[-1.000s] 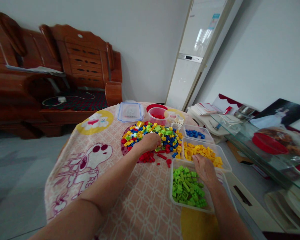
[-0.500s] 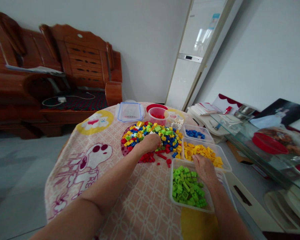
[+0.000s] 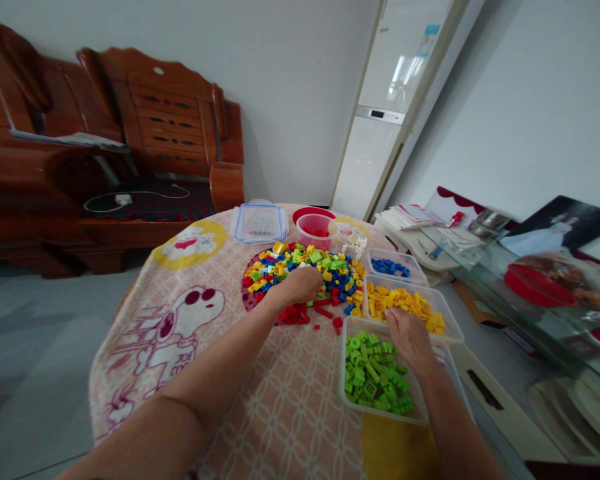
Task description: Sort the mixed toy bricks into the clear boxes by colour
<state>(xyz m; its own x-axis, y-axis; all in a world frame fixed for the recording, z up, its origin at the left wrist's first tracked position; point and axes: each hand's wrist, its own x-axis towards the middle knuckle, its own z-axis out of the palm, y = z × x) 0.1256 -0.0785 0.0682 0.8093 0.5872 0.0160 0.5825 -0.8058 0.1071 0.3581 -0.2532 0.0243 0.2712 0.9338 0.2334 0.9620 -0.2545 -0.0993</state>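
Note:
A mixed pile of small coloured bricks (image 3: 325, 268) lies on a cloth-covered round table (image 3: 190, 333). My left hand (image 3: 297, 285) rests on the near edge of that pile, fingers curled down into the bricks; what they hold is hidden. A few red bricks (image 3: 300, 313) lie just in front of it. My right hand (image 3: 407, 337) lies on the rim between a clear tub of green bricks (image 3: 375, 380) and a clear tub of yellow bricks (image 3: 410, 305), fingers bent over the edge.
A tub of blue bricks (image 3: 391, 267), a red cup (image 3: 316, 230), a tub of white bricks (image 3: 353, 241) and a clear lid (image 3: 259, 223) stand at the table's far side. Wooden benches (image 3: 105, 153) lie left, a glass table (image 3: 530, 287) right, a tall air conditioner (image 3: 395, 100) behind.
Almost nothing differs. My left hand has shifted very slightly on the pile, and my right hand stays where it was.

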